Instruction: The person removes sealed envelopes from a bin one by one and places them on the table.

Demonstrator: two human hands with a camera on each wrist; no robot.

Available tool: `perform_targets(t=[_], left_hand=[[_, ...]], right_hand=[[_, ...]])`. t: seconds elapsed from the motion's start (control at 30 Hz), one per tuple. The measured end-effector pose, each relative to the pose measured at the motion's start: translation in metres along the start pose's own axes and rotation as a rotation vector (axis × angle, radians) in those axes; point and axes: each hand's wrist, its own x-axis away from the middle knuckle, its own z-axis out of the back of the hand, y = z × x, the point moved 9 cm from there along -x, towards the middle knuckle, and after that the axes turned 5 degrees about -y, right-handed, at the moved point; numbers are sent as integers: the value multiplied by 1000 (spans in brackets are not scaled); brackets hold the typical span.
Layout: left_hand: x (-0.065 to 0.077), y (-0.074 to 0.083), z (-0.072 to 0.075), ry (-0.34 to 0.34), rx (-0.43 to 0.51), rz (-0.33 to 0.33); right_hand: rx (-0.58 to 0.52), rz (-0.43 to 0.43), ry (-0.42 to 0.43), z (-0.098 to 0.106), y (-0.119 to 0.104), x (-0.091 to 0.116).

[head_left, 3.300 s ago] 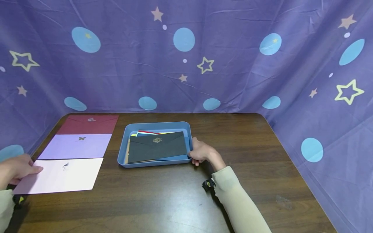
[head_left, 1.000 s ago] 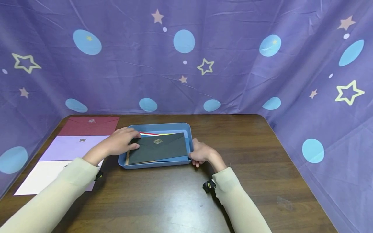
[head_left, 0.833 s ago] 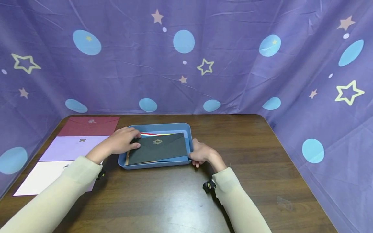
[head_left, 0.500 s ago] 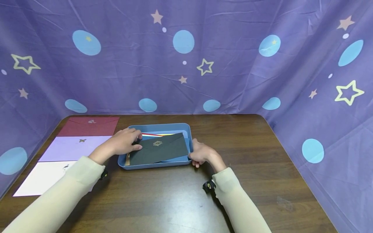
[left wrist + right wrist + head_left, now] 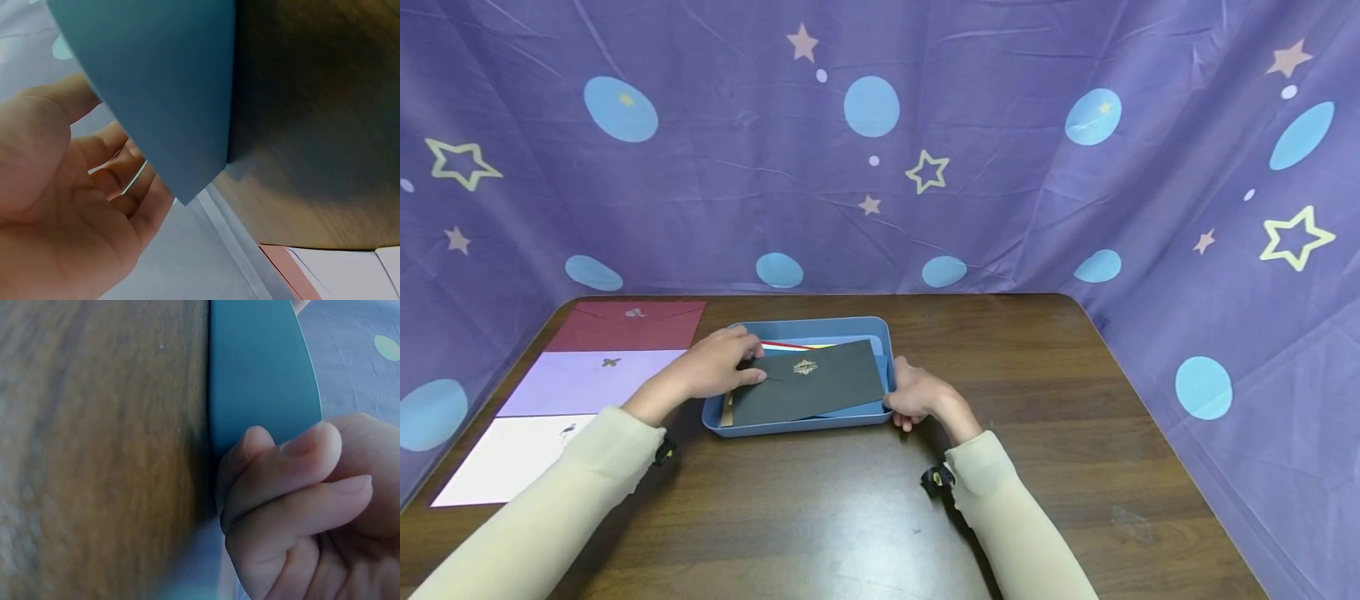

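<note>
A blue tray [image 5: 805, 428] holds a stack of envelopes, with a black envelope [image 5: 820, 387] bearing a gold emblem on top. My left hand [image 5: 718, 364] reaches over the tray's left side and pinches the black envelope's left end, thumb lying on its face. In the left wrist view, the tray's wall [image 5: 169, 81] hides part of the curled fingers [image 5: 147, 206]. My right hand [image 5: 917, 392] grips the tray's right side near the front corner. Its fingers [image 5: 281, 506] curl against the tray's end [image 5: 262, 369] in the right wrist view.
On the table's left, a dark red envelope [image 5: 625, 327], a lilac envelope [image 5: 572, 385] and a white envelope [image 5: 505, 454] lie in a column. My left sleeve [image 5: 572, 483] crosses over the white one. A purple curtain [image 5: 985, 217] surrounds the wooden table [image 5: 1037, 375].
My left hand has left the white envelope and moved right to the tray. The black envelope has since tilted slightly, uncovering more beneath its left end. My right hand has stayed on the tray.
</note>
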Motion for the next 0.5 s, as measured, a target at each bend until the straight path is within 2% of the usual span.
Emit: perform_targets(t=[0.1, 0.2, 0.33, 0.5], left_hand=[[2, -3, 3, 14, 40, 3], [5, -6, 6, 19, 124, 15], [11, -12, 7, -8, 244, 60], [19, -20, 0, -62, 419, 128]], right_hand=[[19, 6, -1, 0, 0, 0], [20, 9, -3, 0, 0, 0], [17, 11, -5, 0, 0, 0], [11, 14, -5, 0, 0, 0]])
